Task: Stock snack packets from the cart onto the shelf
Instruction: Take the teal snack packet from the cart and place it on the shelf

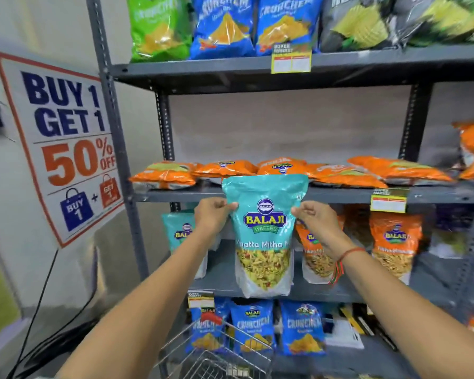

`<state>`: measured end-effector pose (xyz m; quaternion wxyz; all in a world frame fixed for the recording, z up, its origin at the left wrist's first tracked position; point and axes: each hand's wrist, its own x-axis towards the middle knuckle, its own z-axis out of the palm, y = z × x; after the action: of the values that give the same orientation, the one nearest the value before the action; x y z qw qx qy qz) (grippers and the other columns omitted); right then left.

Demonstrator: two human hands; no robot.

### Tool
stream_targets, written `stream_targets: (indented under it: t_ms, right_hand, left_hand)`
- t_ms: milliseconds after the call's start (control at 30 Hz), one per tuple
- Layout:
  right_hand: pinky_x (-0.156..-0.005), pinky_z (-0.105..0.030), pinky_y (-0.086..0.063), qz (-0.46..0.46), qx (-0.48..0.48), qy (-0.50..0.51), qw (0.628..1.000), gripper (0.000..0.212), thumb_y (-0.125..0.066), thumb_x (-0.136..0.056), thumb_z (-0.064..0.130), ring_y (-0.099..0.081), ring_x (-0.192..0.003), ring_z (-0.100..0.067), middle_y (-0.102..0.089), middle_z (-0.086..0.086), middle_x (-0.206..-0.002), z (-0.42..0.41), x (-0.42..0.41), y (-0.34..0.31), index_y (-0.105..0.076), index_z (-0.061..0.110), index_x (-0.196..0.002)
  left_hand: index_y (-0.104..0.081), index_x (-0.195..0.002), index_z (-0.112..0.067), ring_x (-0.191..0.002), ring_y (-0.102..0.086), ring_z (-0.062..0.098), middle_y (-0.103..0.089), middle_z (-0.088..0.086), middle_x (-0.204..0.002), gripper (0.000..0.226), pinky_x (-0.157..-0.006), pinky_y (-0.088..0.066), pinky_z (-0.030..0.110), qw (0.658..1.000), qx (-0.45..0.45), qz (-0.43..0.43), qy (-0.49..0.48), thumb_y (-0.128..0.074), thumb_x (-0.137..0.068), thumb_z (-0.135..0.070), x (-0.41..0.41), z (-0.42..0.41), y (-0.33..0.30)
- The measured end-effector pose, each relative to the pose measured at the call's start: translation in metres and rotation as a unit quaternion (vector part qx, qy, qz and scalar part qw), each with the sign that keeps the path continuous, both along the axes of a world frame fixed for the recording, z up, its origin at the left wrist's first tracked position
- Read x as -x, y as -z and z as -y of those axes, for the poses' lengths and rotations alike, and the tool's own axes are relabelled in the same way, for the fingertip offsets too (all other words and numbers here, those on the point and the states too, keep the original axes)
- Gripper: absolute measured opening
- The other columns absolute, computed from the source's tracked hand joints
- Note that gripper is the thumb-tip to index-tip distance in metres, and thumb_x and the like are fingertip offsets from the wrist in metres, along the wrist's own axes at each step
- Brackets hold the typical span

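Observation:
A teal Balaji Khatta Mitha snack packet (263, 236) hangs upright in front of the grey metal shelf rack (340, 194). My left hand (214, 214) pinches its left edge and my right hand (316, 218) pinches its right edge, both near the top. Behind it, on the shelf level at my hands' height, stand another teal packet (177, 231) at the left and orange Balaji packets (394, 242) at the right. The wire cart (216, 354) shows at the bottom centre, below my forearms; its contents are hidden.
Orange packets (285, 170) lie flat on the shelf above. Blue Crunchem bags (253, 325) stand on the lower shelf, green and blue bags (222, 26) on the top one. A "Buy 1 Get 1" poster (66, 143) leans on the wall at left, with black cables (39, 310) below it.

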<state>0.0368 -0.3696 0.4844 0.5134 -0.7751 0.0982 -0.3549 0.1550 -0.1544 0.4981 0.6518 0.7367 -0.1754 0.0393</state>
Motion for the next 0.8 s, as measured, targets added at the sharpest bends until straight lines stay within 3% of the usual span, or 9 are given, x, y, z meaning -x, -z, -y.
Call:
stream_targets:
  t_ms: [200, 267, 333, 467, 700, 800]
  right_hand:
    - [-0.045, -0.006, -0.041, -0.024, -0.013, -0.016, 0.999, 0.029, -0.066, -0.087, 0.017, -0.056, -0.053, -0.004, -0.063, 0.004, -0.060, 0.006, -0.027, 0.025, -0.060, 0.018, -0.058]
    - [-0.043, -0.004, -0.039, -0.036, -0.020, -0.016, 0.999, 0.029, -0.065, -0.087, 0.014, -0.056, -0.053, -0.004, -0.063, 0.003, -0.061, 0.010, -0.043, 0.034, -0.059, 0.018, -0.059]
    - [-0.042, -0.005, -0.039, -0.052, -0.037, -0.024, 0.998, 0.025, -0.065, -0.087, 0.012, -0.056, -0.048, 0.001, -0.063, 0.002, -0.061, 0.016, -0.060, 0.047, -0.062, 0.014, -0.063]
    - [-0.057, -0.024, -0.044, -0.083, -0.037, -0.017, 0.996, 0.021, -0.066, -0.086, 0.018, -0.058, -0.061, -0.013, -0.068, -0.008, -0.070, 0.035, -0.095, 0.075, -0.065, 0.000, -0.074]
    - [-0.067, -0.032, -0.048, -0.118, -0.032, 0.007, 0.992, 0.028, -0.068, -0.085, 0.019, -0.060, -0.069, -0.021, -0.071, -0.021, -0.078, 0.076, -0.157, 0.113, -0.062, -0.002, -0.068]
    - [-0.070, -0.034, -0.050, -0.131, -0.025, 0.023, 0.991, 0.029, -0.068, -0.085, 0.020, -0.060, -0.069, -0.021, -0.072, -0.022, -0.078, 0.094, -0.184, 0.131, -0.063, -0.001, -0.066]
  left_hand:
    - [-0.073, -0.067, -0.009, -0.089, -0.071, 0.037, -0.077, 0.015, -0.086, 0.019, -0.081, -0.059, 0.051, 1.000, -0.006, -0.024, -0.011, -0.075, -0.077, -0.024, -0.023, 0.009, 0.020]
    - [-0.073, -0.069, -0.009, -0.076, -0.071, 0.033, -0.078, 0.014, -0.085, 0.018, -0.068, -0.059, 0.039, 0.999, -0.003, -0.033, -0.011, -0.074, -0.078, -0.024, -0.038, 0.015, 0.032]
    - [-0.073, -0.071, -0.008, -0.067, -0.061, 0.024, -0.074, 0.013, -0.081, 0.018, -0.065, -0.050, 0.036, 0.999, -0.002, -0.054, -0.008, -0.074, -0.078, -0.024, -0.054, 0.021, 0.047]
    - [-0.068, -0.071, 0.001, -0.070, -0.048, 0.023, -0.062, 0.014, -0.073, 0.022, -0.072, -0.048, 0.041, 0.995, 0.011, -0.097, 0.010, -0.074, -0.078, -0.020, -0.088, 0.039, 0.079]
    - [-0.066, -0.070, 0.007, -0.064, -0.045, 0.015, -0.062, 0.004, -0.065, 0.024, -0.062, -0.040, 0.025, 0.993, 0.031, -0.114, 0.003, -0.073, -0.079, -0.014, -0.147, 0.086, 0.127]
    - [-0.066, -0.077, 0.013, -0.068, -0.045, 0.015, -0.061, 0.008, -0.072, 0.030, -0.065, -0.039, 0.031, 0.994, 0.022, -0.109, -0.017, -0.073, -0.079, -0.016, -0.171, 0.104, 0.145]
